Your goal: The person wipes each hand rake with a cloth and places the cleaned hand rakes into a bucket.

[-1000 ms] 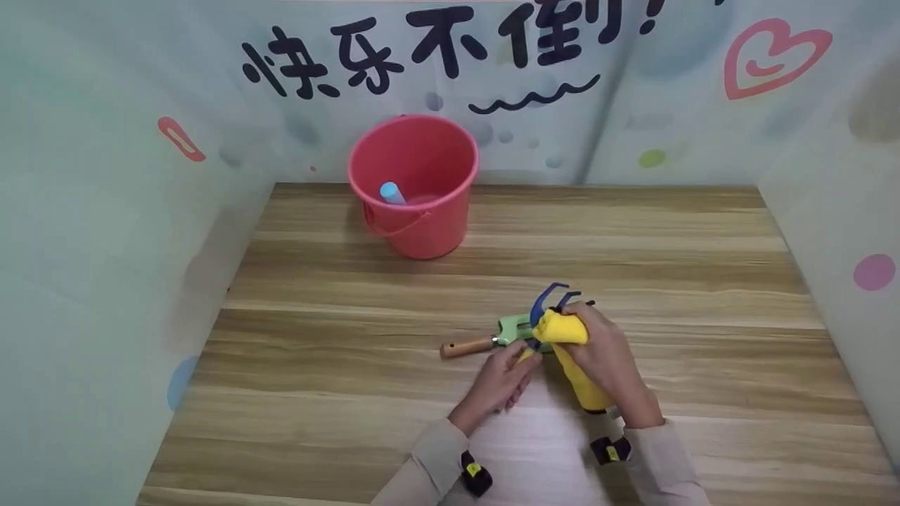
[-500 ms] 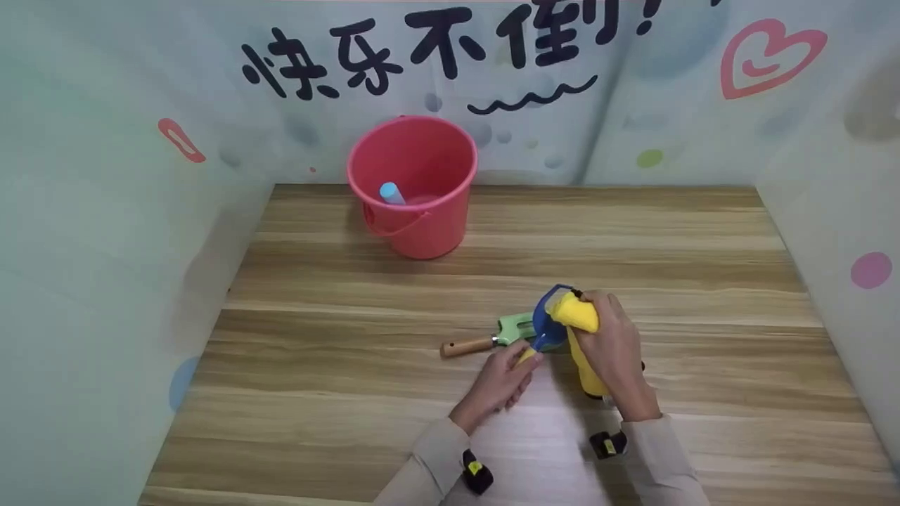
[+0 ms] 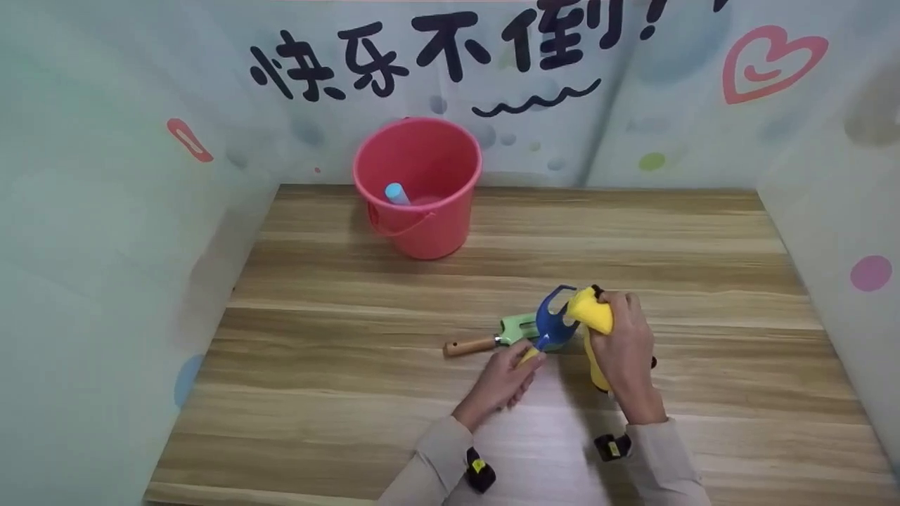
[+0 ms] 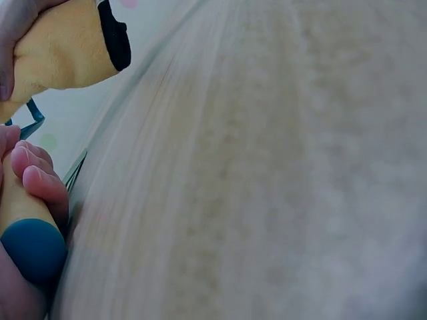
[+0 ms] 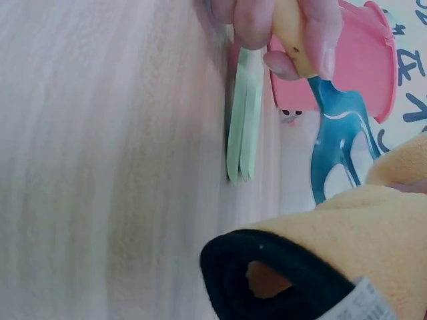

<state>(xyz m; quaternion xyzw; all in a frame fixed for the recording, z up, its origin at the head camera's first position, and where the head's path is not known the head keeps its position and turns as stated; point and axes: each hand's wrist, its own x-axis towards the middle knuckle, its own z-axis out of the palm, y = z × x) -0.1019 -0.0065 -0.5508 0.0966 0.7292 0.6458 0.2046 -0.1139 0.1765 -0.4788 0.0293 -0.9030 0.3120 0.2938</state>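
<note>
My left hand (image 3: 503, 379) grips the yellow handle of a blue-headed hand rake (image 3: 552, 326), whose curved tines point away from me. A blue cap on the handle's end shows in the left wrist view. In my right hand (image 3: 626, 344) is a yellow fleecy cloth (image 3: 589, 311) with black edging, bunched up at the rake's tines and partly hiding them. The cloth's lower part hangs below the right hand. A white label (image 5: 363, 303) shows near its black edge in the right wrist view. Under the rake head lies a green hand fork (image 3: 515, 327) with a wooden handle, partly covered.
A pink bucket (image 3: 457, 221) stands at the back of the wood-grain table (image 3: 337, 414), its handle hanging down in front. Inside it a light-blue cylindrical end (image 3: 396, 193) sticks up. Printed fabric walls (image 3: 105, 232) enclose the table at the back and sides.
My right hand has slid right with the cloth, baring more of the rake's blue head. The rake has turned so its flat face shows. My left hand keeps nearly the same place.
</note>
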